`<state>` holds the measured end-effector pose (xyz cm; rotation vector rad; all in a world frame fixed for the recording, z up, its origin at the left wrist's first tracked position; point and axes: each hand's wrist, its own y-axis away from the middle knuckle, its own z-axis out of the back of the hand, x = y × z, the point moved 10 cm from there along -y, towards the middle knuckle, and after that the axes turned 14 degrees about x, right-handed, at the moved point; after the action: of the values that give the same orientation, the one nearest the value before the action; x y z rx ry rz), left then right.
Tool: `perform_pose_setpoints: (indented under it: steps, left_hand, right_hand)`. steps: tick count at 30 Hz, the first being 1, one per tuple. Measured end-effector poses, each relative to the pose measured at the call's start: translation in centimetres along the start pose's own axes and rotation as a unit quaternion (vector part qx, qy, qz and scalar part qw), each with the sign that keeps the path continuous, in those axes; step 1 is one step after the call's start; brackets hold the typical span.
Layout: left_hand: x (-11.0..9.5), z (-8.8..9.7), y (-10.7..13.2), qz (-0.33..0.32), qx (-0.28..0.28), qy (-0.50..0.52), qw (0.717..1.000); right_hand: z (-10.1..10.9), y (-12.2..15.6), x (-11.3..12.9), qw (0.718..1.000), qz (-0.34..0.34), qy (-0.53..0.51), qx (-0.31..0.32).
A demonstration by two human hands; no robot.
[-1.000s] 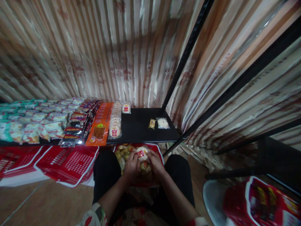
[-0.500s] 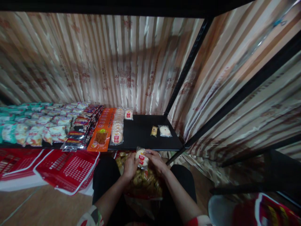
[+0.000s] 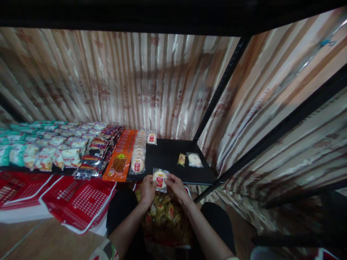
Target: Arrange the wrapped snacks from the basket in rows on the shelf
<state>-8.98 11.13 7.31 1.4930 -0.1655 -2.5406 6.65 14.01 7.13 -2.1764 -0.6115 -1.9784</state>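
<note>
Between my two hands is a round white cracker in a clear wrapper with a red label (image 3: pixel 159 179). My left hand (image 3: pixel 148 189) pinches its left edge, and my right hand (image 3: pixel 176 186) grips its right edge. The packet is held face up at the front edge of the black shelf (image 3: pixel 168 151). Below my hands, between my knees, sits a large bag of small yellow-green wrapped snacks (image 3: pixel 165 216). On the shelf, a row of overlapping cracker packets (image 3: pixel 138 153) runs front to back, with a single cracker packet (image 3: pixel 151 137) beside its far end.
Left of the crackers lie an orange snack bag (image 3: pixel 120 157), dark packets (image 3: pixel 93 155) and several white and green packets (image 3: pixel 46 155). A small yellow packet (image 3: pixel 181 159) and a white packet (image 3: pixel 194 160) lie at the right. Red baskets (image 3: pixel 81 202) stand below; a black post (image 3: pixel 221 90) rises behind.
Both hands have raised the cracker packet slightly toward the shelf's front edge and turned it flatter to view. More of the bag below shows. The camera view has shifted a little.
</note>
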Motion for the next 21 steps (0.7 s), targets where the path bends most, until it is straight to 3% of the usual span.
perform_pose_setpoints:
  steps: [16,21]
  left_hand:
    - [-1.3,1.4,-2.8,0.004,-0.046,-0.018,0.999]
    - [-1.7,1.6,-4.1,0.009,-0.048,-0.008,0.999]
  right_hand:
    - [1.5,-3.8,0.2,0.996,0.007,0.034,-0.079]
    - [1.3,-4.9,0.6,0.995,0.017,0.056,-0.076]
